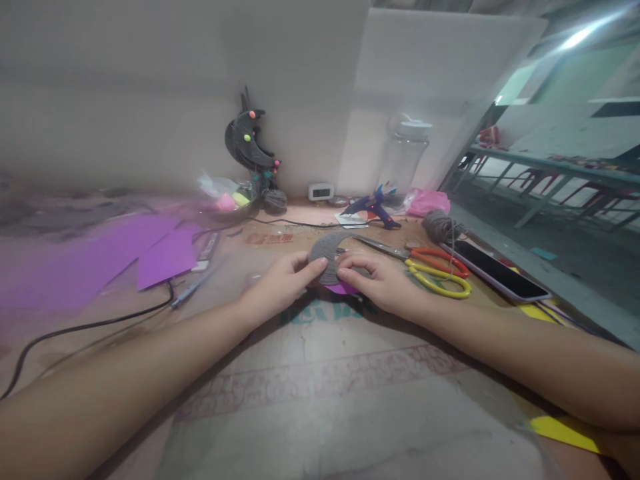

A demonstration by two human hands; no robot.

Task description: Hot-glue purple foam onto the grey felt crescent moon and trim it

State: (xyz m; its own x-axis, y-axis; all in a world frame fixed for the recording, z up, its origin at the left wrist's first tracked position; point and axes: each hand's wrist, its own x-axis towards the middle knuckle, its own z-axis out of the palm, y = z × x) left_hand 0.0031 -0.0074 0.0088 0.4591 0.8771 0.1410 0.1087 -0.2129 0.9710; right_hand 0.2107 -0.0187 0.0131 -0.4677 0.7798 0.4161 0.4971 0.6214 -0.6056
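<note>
A crescent moon shape wrapped in grey yarn (327, 255) is held up between both hands over the middle of the table. My left hand (293, 277) pinches its left edge, thumb on the face. On the other side my right hand (373, 277) grips its lower right part with thumb and curled fingers. Below the crescent a bit of purple paper (341, 288) shows; I cannot tell whether it is joined to it. Just beyond my right hand lie scissors (435, 270) with one red and one yellow handle.
Behind are a blue glue gun (373, 207), a small clock (321, 192), a bottle (407, 153) and a dark crescent decoration (247, 140). Purple sheets (167, 257), a pen (190, 290) and a black cable (95, 325) lie left. A phone (495, 270) and yarn ball (443, 227) lie right.
</note>
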